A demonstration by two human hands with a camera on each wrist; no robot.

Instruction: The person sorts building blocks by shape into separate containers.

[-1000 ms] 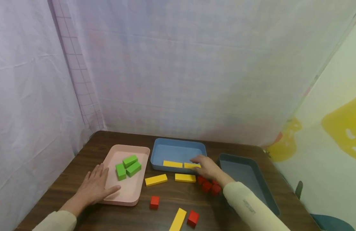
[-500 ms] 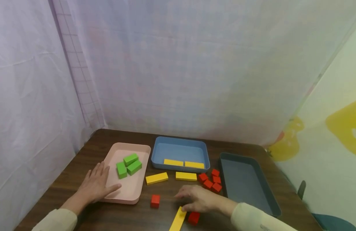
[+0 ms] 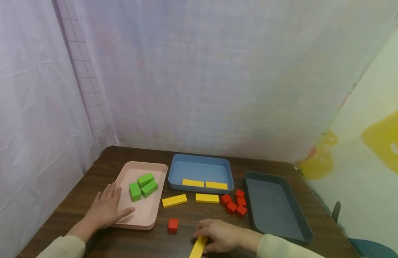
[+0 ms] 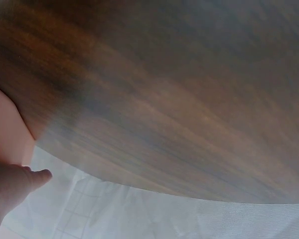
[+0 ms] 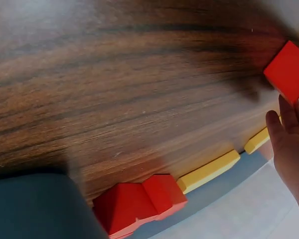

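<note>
My right hand (image 3: pixel 218 234) has its fingers and thumb curled round the far end of a yellow block (image 3: pixel 196 249) near the front of the table. A red cube (image 5: pixel 288 72) lies right beside those fingers in the right wrist view; in the head view the hand hides it. My left hand (image 3: pixel 103 208) rests spread on the left edge of the pink tray (image 3: pixel 142 215), which bears 3 green blocks (image 3: pixel 149 189). Its thumb (image 4: pixel 40 179) shows at the lower left of the left wrist view.
A blue tray (image 3: pixel 199 166) at the back holds two yellow blocks (image 3: pixel 193 183). Two more yellow blocks (image 3: pixel 207 198) lie before it. Several red cubes (image 3: pixel 231 208) cluster beside the dark tray (image 3: pixel 273 204). Another red cube (image 3: pixel 173 226) sits near the pink tray.
My right hand has left the blue tray and come back toward the table's front, where its fingers have curled round the yellow block. The left hand has not moved.
</note>
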